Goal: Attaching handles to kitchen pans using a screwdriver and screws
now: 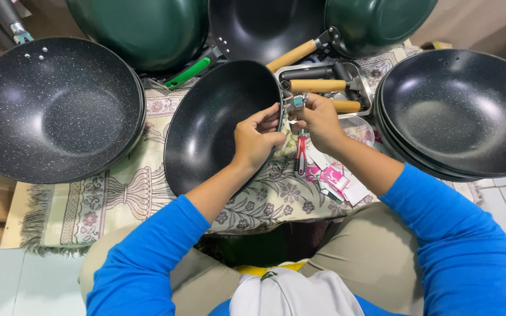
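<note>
Seen from the head camera looking down, a person in blue sleeves and tan trousers sits at a patterned cloth (pixel 118 193) spread on the floor, both hands meeting over the right rim of a black speckled wok (pixel 218 126) that stands tilted in the middle of the scene. Their left hand (pixel 256 139) grips that rim, fingers curled over the edge and pressed together on it. Their right hand (pixel 322 122) is just beside it, fingers pinching a small metal bracket (pixel 296 102) held against the rim of the wok; the exact contact is too small to make out. A red-handled screwdriver (pixel 301 153) lies on the cloth just near the hands, with pink and white paper packets (pixel 335 178) to its right. Farther away, a metal tray (pixel 363 88) holds wooden pan handles (pixel 317 86) with black ends. To the left sits a stack of black speckled woks (pixel 54 108), and another stack of woks (pixel 461 111) sits to the right. At the far edge stand green-backed woks (pixel 142 26) tipped on their sides, with a green handle (pixel 187 74) lying below them.
</note>
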